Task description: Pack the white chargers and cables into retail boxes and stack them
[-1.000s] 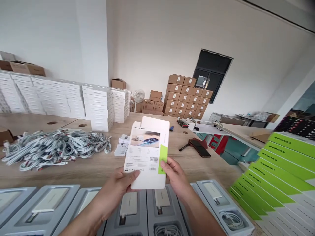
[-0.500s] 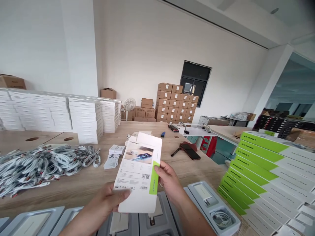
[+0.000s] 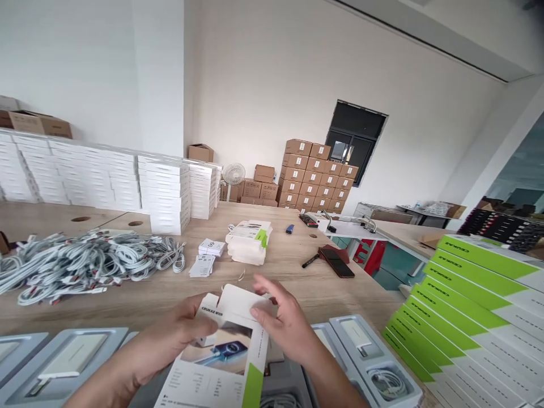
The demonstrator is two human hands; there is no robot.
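A flat white and green printed carton (image 3: 232, 371) with a phone picture on it is tilted in front of me over the grey trays. My left hand (image 3: 187, 328) closes on its upper left edge, thumb on the printed face. My right hand (image 3: 287, 326) is at the upper right corner, thumb pressed on the front by the top flap and fingers around the edge, partly hidden. Beneath lie grey trays, one at the right (image 3: 369, 358) with a white block and a coiled cable (image 3: 386, 383). Another tray at the left (image 3: 46, 360) bears a white block (image 3: 79, 354).
More flat cartons (image 3: 246, 249) lie stacked ahead, beside small white cards (image 3: 204, 263). A heap of white cables (image 3: 114, 258) is at the left. Green and white boxes (image 3: 463, 306) tower at the right. A phone (image 3: 338, 263) and black pen (image 3: 311, 261) lie beyond.
The carton has come lower and nearer, its top end now between my hands. Both hands have moved from its lower part to its upper edges. The view has shifted left.
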